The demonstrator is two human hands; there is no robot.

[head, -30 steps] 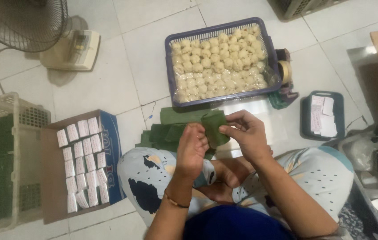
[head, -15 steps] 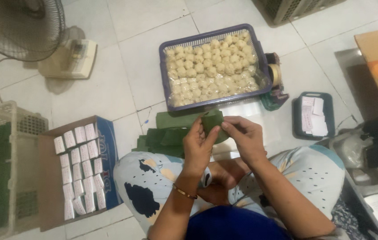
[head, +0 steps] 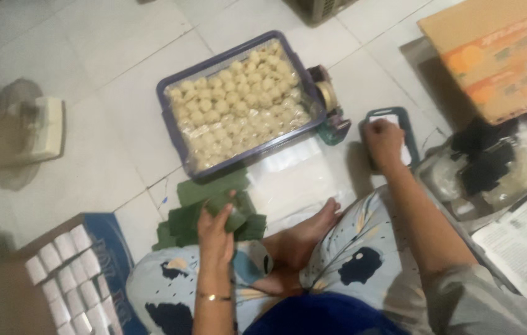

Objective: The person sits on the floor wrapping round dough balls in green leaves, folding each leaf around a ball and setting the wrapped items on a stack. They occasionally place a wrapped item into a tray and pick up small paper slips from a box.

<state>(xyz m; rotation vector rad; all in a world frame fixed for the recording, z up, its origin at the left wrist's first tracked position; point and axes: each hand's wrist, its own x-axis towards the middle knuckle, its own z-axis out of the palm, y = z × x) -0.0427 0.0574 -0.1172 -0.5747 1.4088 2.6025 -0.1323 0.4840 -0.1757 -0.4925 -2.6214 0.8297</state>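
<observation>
White floor tiles [head: 108, 80] all round, and the person sits low among the work, patterned trousers and a bare foot [head: 303, 232] in frame. Left hand [head: 217, 232] is closed around a folded green leaf parcel [head: 229, 214], held just above the pile of green leaves [head: 198, 214] lying on the floor in front of the knee. Right hand [head: 382, 141] is out to the side, palm down, fingers curled onto a small dark tray [head: 407, 133] of white slips; whether it has pinched one yet I cannot tell. Looks like the wrapping step, with the parcel held shut while a slip is fetched, so the next move calls for one slip picked cleanly and brought back to the parcel. Beyond sits a basket [head: 170, 102] packed with pale balls, a tape dispenser [head: 331, 105] just beside it. Cut off at the edges: a fan [head: 21, 124], a cardboard box [head: 499, 49], a box of white packets [head: 65, 273]. Black clutter on the right is too blurred to name.
</observation>
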